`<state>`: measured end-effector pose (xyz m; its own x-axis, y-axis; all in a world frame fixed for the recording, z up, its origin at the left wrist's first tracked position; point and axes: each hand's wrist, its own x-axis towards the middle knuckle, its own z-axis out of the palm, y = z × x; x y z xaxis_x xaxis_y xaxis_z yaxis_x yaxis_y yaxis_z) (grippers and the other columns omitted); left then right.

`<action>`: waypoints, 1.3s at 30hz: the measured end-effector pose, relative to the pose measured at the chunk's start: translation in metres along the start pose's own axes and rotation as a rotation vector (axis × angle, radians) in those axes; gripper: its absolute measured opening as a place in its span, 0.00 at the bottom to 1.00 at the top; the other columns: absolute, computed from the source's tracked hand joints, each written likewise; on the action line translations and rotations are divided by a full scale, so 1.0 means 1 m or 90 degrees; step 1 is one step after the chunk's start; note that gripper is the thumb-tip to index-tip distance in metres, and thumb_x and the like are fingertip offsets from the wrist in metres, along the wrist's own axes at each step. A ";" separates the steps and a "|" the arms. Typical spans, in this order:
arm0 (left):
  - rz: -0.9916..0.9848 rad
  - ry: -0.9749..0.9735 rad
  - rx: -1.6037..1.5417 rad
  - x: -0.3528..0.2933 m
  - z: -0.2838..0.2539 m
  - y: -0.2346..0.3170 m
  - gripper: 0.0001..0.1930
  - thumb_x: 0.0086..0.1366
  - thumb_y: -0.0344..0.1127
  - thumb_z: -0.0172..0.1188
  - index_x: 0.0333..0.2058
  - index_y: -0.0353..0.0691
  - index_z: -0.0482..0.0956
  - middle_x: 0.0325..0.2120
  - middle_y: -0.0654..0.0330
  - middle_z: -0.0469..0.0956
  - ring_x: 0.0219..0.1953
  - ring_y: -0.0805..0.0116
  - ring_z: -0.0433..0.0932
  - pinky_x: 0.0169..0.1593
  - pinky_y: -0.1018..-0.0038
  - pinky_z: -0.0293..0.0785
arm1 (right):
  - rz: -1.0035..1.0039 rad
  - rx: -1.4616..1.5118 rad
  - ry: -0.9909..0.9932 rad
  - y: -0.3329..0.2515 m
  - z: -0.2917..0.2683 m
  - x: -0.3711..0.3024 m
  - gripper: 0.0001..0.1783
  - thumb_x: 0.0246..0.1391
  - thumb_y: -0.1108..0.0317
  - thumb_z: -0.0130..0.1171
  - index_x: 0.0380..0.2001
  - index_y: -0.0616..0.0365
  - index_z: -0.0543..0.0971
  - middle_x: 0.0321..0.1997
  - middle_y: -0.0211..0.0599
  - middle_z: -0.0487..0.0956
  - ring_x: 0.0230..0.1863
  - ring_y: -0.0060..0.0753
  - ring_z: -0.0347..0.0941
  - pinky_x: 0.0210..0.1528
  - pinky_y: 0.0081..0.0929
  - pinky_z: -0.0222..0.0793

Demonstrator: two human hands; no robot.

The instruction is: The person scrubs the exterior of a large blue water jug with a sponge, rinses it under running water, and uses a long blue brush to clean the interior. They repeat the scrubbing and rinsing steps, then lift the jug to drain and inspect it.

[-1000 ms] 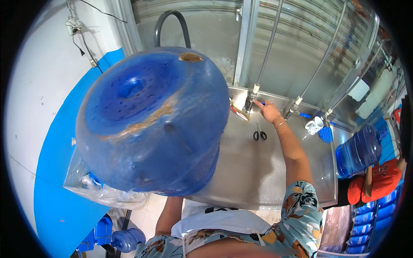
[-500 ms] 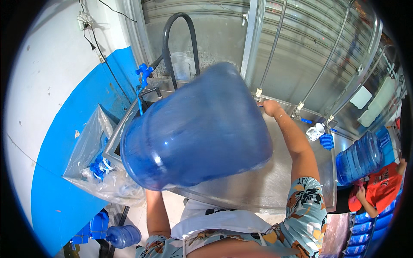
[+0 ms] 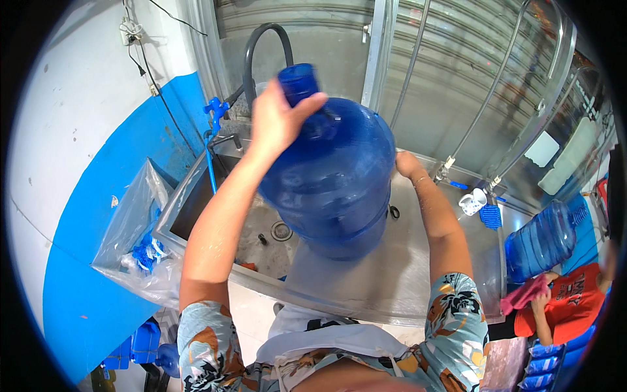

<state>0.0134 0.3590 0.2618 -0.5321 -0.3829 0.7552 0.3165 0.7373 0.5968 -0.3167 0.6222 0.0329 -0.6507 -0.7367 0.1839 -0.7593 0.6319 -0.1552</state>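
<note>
A large blue water jug (image 3: 330, 176) stands over the steel counter beside the sink basin, its neck up and tilted a little to the left. My left hand (image 3: 277, 121) grips the jug's neck, with the thumb on the near side. Close to the jug's right side, at the back edge of the counter, my right hand (image 3: 408, 164) is closed by the base of a vertical metal pipe. The jug hides its fingertips and whatever they hold. A small black ring (image 3: 394, 212) lies on the counter right of the jug.
The sink basin (image 3: 251, 219) with a drain lies left, under a black curved hose (image 3: 268, 29) and blue tap (image 3: 217, 111). A clear plastic bag (image 3: 140, 228) hangs at left. At right are a white mug (image 3: 471, 201), another jug (image 3: 539, 242) and a person holding a pink cloth (image 3: 528, 294).
The jug has swung from lying on its side to nearly upright. My left hand has come up from beneath it to its neck. My right hand stays near the pipe.
</note>
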 end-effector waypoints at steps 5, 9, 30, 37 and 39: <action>0.078 -0.111 -0.012 0.020 0.074 0.013 0.30 0.51 0.52 0.72 0.41 0.31 0.75 0.32 0.48 0.81 0.36 0.53 0.82 0.43 0.64 0.76 | 0.025 0.072 0.022 0.010 0.013 0.002 0.19 0.57 0.66 0.49 0.49 0.38 0.82 0.44 0.50 0.81 0.47 0.52 0.78 0.52 0.40 0.73; 0.043 -0.146 -0.027 0.024 0.102 0.014 0.31 0.50 0.52 0.72 0.42 0.31 0.75 0.32 0.47 0.81 0.36 0.51 0.82 0.43 0.63 0.76 | 0.042 0.106 0.030 0.011 0.011 -0.003 0.19 0.57 0.65 0.49 0.49 0.39 0.81 0.45 0.50 0.81 0.47 0.52 0.78 0.53 0.40 0.72; 0.156 -0.082 -0.013 0.016 0.131 0.009 0.29 0.48 0.51 0.73 0.37 0.33 0.74 0.25 0.47 0.81 0.29 0.50 0.82 0.37 0.62 0.78 | 0.124 0.314 0.148 -0.002 0.023 -0.031 0.20 0.58 0.61 0.49 0.53 0.41 0.77 0.48 0.49 0.79 0.49 0.50 0.76 0.54 0.39 0.71; 0.135 -0.106 -0.010 0.018 0.135 0.008 0.29 0.48 0.52 0.73 0.38 0.34 0.74 0.25 0.48 0.81 0.30 0.50 0.82 0.38 0.62 0.77 | 0.175 0.405 0.254 -0.029 0.059 -0.058 0.20 0.59 0.59 0.49 0.55 0.42 0.75 0.49 0.49 0.78 0.50 0.50 0.76 0.55 0.39 0.71; 0.118 -0.117 -0.009 0.019 0.137 0.009 0.30 0.48 0.52 0.73 0.38 0.34 0.74 0.26 0.48 0.81 0.31 0.50 0.82 0.39 0.62 0.77 | 0.184 0.413 0.266 -0.032 0.063 -0.062 0.21 0.59 0.59 0.49 0.55 0.42 0.75 0.50 0.49 0.78 0.50 0.49 0.76 0.55 0.39 0.70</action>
<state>-0.1012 0.4341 0.2443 -0.5978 -0.1330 0.7905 0.4317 0.7775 0.4573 -0.2522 0.6327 -0.0351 -0.8632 -0.3353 0.3773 -0.4958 0.4231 -0.7584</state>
